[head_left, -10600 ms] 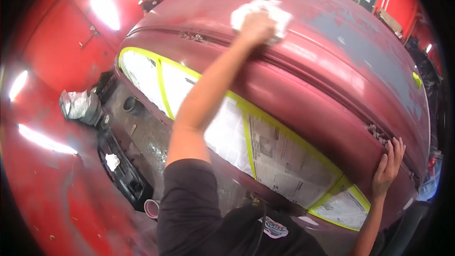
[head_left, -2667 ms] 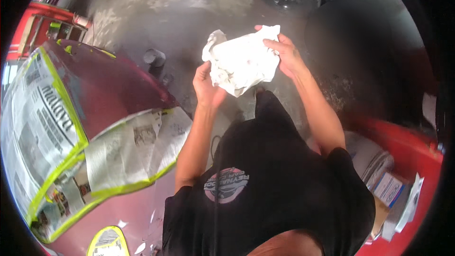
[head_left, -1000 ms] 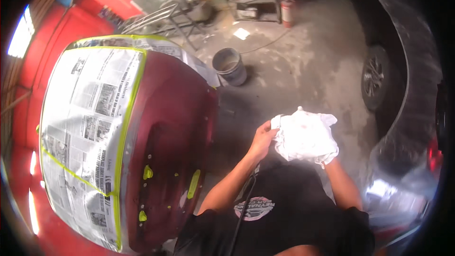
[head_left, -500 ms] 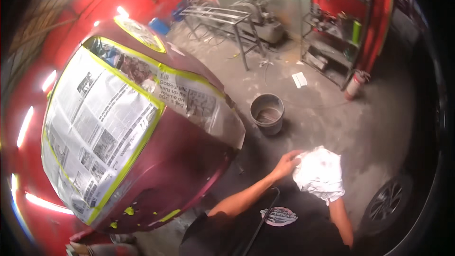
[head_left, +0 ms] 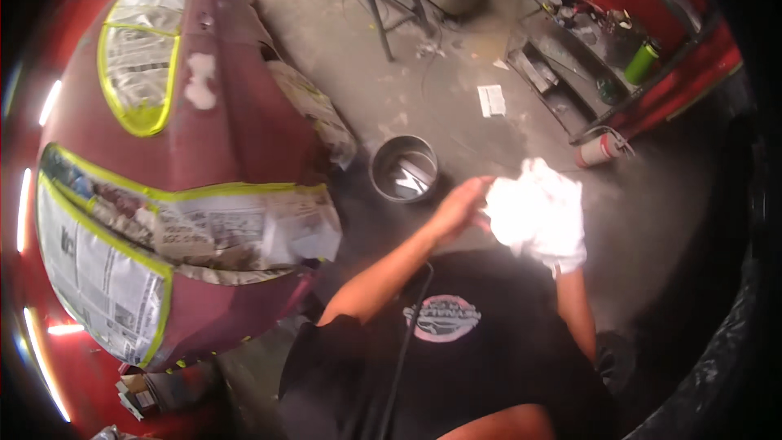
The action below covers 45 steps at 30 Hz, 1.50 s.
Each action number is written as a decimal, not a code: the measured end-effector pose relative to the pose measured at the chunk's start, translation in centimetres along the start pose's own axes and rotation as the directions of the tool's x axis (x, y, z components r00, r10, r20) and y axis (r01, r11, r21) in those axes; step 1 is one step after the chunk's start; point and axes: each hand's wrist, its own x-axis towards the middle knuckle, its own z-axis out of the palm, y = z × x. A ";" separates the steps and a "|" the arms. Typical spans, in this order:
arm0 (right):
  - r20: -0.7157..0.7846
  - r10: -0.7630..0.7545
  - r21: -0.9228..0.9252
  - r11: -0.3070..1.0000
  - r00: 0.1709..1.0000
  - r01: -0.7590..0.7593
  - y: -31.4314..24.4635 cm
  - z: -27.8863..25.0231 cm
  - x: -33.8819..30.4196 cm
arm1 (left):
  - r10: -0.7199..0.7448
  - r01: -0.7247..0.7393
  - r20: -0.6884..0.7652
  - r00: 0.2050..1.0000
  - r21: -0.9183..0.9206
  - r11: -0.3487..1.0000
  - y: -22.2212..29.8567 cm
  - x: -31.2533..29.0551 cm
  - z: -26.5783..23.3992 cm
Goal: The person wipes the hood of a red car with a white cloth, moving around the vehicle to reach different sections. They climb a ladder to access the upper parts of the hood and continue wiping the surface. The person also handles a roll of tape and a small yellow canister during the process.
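Note:
A crumpled white cloth (head_left: 538, 216), very bright in the light, is bunched over my right hand and covers it down to the wrist. Only my right forearm (head_left: 577, 310) shows below it. The cloth is held up in front of my dark shirt. My left hand (head_left: 464, 208) is at the cloth's left edge with its fingers curled against it; the fingertips are partly hidden. Just beyond my left hand, a dark round bucket (head_left: 403, 169) stands on the floor with liquid or a reflection inside.
At left stands a dull red car body (head_left: 232, 114) masked with newspaper (head_left: 220, 224) and yellow tape. A metal frame stand (head_left: 379, 12), a shelf (head_left: 570, 73) with a green bottle (head_left: 642, 62), and a red-and-white cylinder (head_left: 601, 149) are farther back. A paper sheet (head_left: 491, 101) lies on the floor.
The view has shifted and turned, with the car body and bucket now farther left. Both hands and the cloth appear higher in the picture. The cloth remains on my right hand.

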 end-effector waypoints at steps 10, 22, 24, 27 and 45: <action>0.613 0.113 0.636 0.516 0.782 -0.574 -6.8 -7.6 26.7 | -0.052 0.064 -0.745 0.665 -0.013 0.998 -7.2 10.3 -16.6; 0.779 0.224 0.470 0.411 0.586 -0.782 -7.1 -0.4 59.5 | -0.252 0.233 -0.866 0.433 -0.163 0.959 3.0 30.6 -39.1; 0.786 0.224 0.451 0.430 0.576 -0.782 -7.7 1.3 65.4 | -0.126 0.243 -0.904 0.409 -0.025 0.970 6.7 35.8 -45.8; 0.797 0.243 0.455 0.359 0.552 -0.815 -7.6 2.2 72.5 | 0.149 0.187 -0.878 0.454 0.258 0.948 17.3 43.4 -49.1; 0.768 0.404 0.380 0.336 0.496 -0.862 -5.5 6.5 105.1 | -0.087 -0.391 -0.768 0.634 -0.416 0.821 48.0 74.9 -56.0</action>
